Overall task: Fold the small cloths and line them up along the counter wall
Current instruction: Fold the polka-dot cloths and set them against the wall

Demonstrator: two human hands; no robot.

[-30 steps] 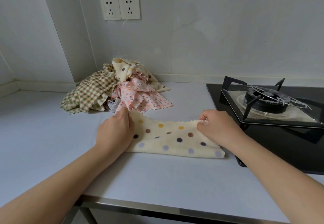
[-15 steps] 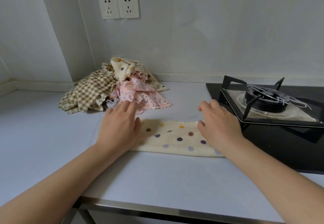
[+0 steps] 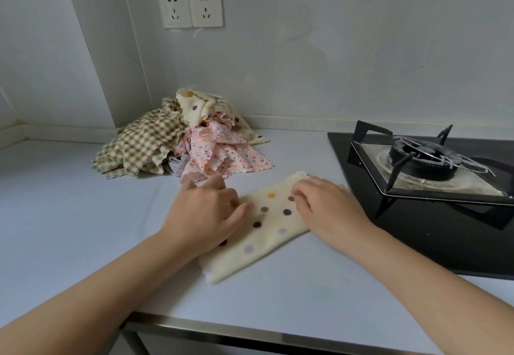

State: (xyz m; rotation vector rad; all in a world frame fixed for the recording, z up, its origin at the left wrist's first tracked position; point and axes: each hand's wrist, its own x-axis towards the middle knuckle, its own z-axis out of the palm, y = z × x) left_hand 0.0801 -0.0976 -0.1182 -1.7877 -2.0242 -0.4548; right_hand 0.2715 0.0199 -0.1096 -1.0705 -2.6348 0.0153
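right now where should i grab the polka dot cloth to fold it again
Probably pinch the near short end of the polka-dot cloth, coming from the front edge of the counter. The folded strip lies flat and diagonal, and that end points toward you, uncovered.

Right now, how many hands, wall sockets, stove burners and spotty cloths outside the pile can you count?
Hands: 2, the left hand and the right hand
Wall sockets: 2
Stove burner: 1
Spotty cloth outside the pile: 1
Total: 6
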